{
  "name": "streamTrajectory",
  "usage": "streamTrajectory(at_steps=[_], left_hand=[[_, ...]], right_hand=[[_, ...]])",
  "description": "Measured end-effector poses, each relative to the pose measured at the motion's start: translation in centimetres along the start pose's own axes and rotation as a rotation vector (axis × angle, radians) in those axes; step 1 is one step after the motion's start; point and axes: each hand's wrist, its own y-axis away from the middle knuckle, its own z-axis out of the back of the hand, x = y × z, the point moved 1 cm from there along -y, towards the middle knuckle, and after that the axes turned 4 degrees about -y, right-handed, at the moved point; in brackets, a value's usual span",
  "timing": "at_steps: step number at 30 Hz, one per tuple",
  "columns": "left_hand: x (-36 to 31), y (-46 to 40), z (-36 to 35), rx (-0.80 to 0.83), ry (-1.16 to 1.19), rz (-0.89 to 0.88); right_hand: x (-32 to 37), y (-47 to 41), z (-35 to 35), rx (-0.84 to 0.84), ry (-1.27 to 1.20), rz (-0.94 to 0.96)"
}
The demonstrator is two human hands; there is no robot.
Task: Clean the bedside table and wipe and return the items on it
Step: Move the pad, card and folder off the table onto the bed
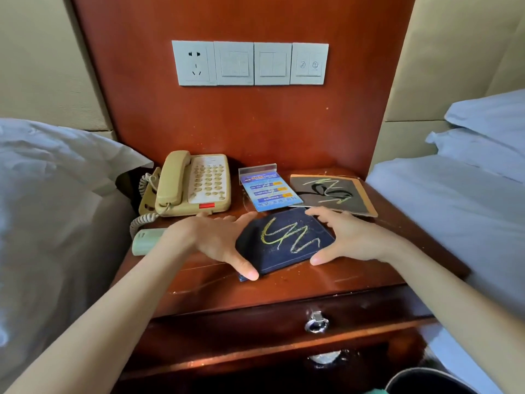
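A dark blue box (287, 240) with a yellow powdery squiggle on its lid lies at the front middle of the wooden bedside table (284, 285). My left hand (216, 240) spreads along the box's left side, thumb at its near corner. My right hand (349, 237) spreads along its right side, thumb at the near right edge. Both hands touch the box with fingers fairly straight. Behind stand a beige telephone (193, 183), a blue card in a clear holder (267, 189) and a dark booklet (332, 194) with a squiggle. A pale green remote (147, 241) lies under my left wrist.
Beds with white linen flank the table on the left (56, 194) and right (454, 200). A wall panel of sockets and switches (250, 64) sits above. The drawer has a metal ring pull (316, 322). A dark bin rim (426, 379) shows at the bottom right.
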Motion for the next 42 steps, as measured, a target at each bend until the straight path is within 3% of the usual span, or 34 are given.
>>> streamTrajectory(at_steps=[12, 18, 24, 27, 31, 34, 38, 42], left_hand=[[-0.8, 0.7, -1.4, -0.232, 0.036, -0.015], [-0.5, 1.1, -2.8, -0.474, 0.053, -0.084], [-1.0, 0.9, -2.5, -0.794, -0.100, -0.224], [-1.1, 0.2, -2.2, -0.890, -0.196, -0.279], [-1.0, -0.1, -2.1, -0.945, 0.385, -0.417], [-1.7, -0.5, -2.4, -0.961, 0.877, -0.367], [-1.3, -0.6, -2.6, -0.995, 0.821, -0.150], [-1.3, -0.5, -1.9, -1.010, 0.844, -0.135]], right_hand=[[-0.7, 0.3, -0.6, -0.051, -0.426, 0.087], [-1.5, 0.7, 0.9, -0.157, -0.993, 0.124], [-1.3, 1.8, 2.9, -0.080, -0.876, 0.160], [-1.4, 2.0, 2.9, -0.131, -0.793, 0.218], [-2.4, 1.9, 2.3, -0.290, -0.751, 0.271], [-3.5, 1.7, 1.4, -0.324, -0.676, 0.275], [-4.2, 1.5, 1.3, -0.317, -0.612, 0.296], [-4.1, 1.5, 1.5, -0.338, -0.576, 0.308]])
